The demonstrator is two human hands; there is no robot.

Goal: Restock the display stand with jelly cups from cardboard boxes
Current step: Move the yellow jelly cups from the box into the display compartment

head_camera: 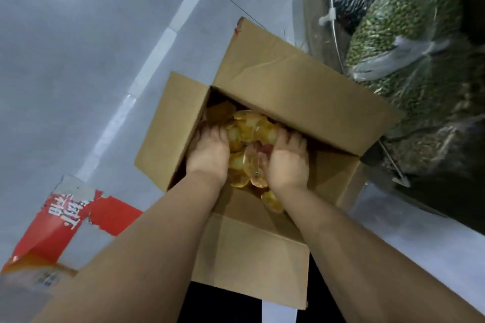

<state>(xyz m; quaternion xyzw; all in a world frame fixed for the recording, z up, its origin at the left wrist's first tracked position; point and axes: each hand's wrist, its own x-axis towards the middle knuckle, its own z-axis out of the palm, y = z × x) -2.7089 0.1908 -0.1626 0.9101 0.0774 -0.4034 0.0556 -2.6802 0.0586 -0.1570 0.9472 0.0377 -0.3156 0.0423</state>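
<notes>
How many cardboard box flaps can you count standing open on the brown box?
4. The far flap leans toward the bagged goods, the left flap toward the floor, the near flap toward the person, and the right flap is partly hidden behind the right hand.

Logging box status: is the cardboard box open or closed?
Open. The cardboard box has its flaps folded outward, yellow jelly cups show inside, and both hands reach in.

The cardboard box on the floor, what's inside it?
The cardboard box holds loose yellow jelly cups, with both hands scooping them. The hands and far flap hide the rest.
</notes>
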